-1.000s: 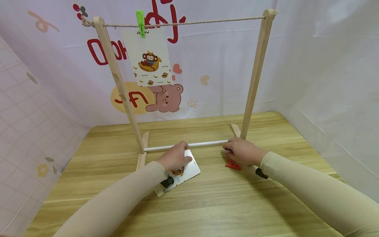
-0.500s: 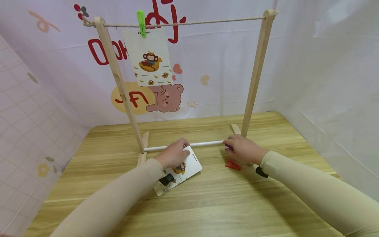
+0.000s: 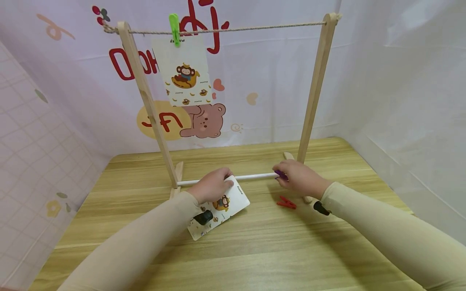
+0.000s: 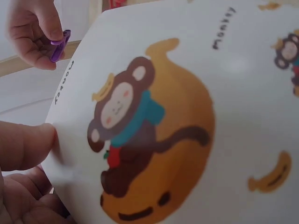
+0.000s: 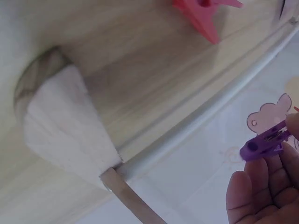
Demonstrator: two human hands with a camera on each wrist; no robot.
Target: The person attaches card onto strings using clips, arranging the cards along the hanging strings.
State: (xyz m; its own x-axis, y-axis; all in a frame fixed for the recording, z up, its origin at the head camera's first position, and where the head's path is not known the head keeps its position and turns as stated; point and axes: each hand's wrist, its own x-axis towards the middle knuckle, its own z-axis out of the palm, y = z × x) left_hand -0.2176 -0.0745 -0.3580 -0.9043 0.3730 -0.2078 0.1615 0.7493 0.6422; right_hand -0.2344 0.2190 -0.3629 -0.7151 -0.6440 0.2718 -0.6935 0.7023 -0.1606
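My left hand (image 3: 212, 186) pinches the edge of a white card (image 3: 237, 203) with a printed monkey on a banana. In the left wrist view this card (image 4: 233, 98) fills most of the picture and bends slightly at the thumb. My right hand (image 3: 299, 178) holds a purple clothespin (image 5: 264, 145) between thumb and fingers, beside the right post's foot. On the table just below that hand lies a red clothespin (image 3: 287, 203). A similar monkey card (image 3: 189, 56) hangs from the rope (image 3: 251, 28) under a green clothespin (image 3: 174, 30).
The wooden frame has a left post (image 3: 145, 97), a right post (image 3: 316, 89) and a white bar (image 3: 255, 176) low between them. Its feet stand on the wood-grain table (image 3: 255, 250). A printed cloth (image 3: 276, 72) hangs behind.
My left hand has moved slightly up and away, with the card's near-hand corner rising. My right hand has risen from beside the red clothespin, carrying the purple one.
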